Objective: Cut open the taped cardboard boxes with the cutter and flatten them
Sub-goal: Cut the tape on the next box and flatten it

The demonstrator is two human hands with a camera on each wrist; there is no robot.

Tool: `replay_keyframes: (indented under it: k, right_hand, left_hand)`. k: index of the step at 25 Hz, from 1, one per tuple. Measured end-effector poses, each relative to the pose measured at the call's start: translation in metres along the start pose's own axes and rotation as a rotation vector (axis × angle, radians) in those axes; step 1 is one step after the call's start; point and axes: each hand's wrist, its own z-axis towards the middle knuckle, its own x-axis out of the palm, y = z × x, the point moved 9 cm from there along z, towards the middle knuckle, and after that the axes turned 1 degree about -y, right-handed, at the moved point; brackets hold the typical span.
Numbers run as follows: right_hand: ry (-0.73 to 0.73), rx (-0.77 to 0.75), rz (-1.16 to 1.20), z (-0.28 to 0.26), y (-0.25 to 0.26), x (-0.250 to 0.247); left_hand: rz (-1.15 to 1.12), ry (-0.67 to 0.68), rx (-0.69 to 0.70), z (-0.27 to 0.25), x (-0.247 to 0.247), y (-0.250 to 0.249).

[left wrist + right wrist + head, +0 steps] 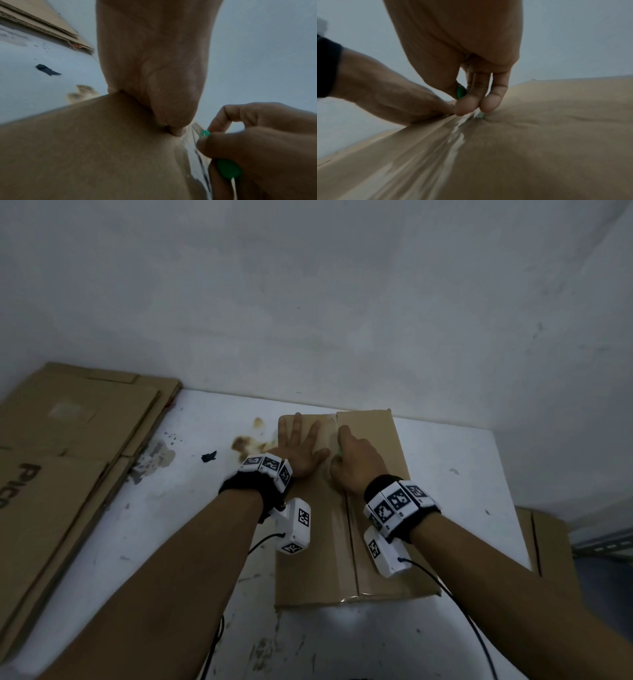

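On the white table, against the wall, my left hand presses flat-fingered on the box while my right hand grips the green cutter at the far taped seam (mostly uncut, I judge), flattened cardboard stacked left.

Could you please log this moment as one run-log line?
left hand flat on box | right hand holds green cutter at taped seam | box unflattened
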Motion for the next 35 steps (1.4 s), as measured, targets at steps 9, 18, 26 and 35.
replay_keyframes:
  k: [9,18,26,35]
  right_hand:
    - [0.135,-0.007,0.041,-0.068,-0.015,0.005]
    - [0.343,-0.034,0.167,-0.166,-0.004,0.026]
    - [0.532,0.133,0.459,-0.204,-0.014,0.008]
    - [-0.170,0.157,0.379,-0.132,-0.085,-0.046]
  left_hand:
    - [-0.011,-0.026,0.040,-0.001,-0.001,-0.004]
    - [-0.055,0.041,0.028,-0.007,-0.002,-0.006]
    - [-0.161,0.085,0.020,-0.001,0.005,0.005]
    - [-0.154,-0.135,0.008,-0.021,0.002,-0.004]
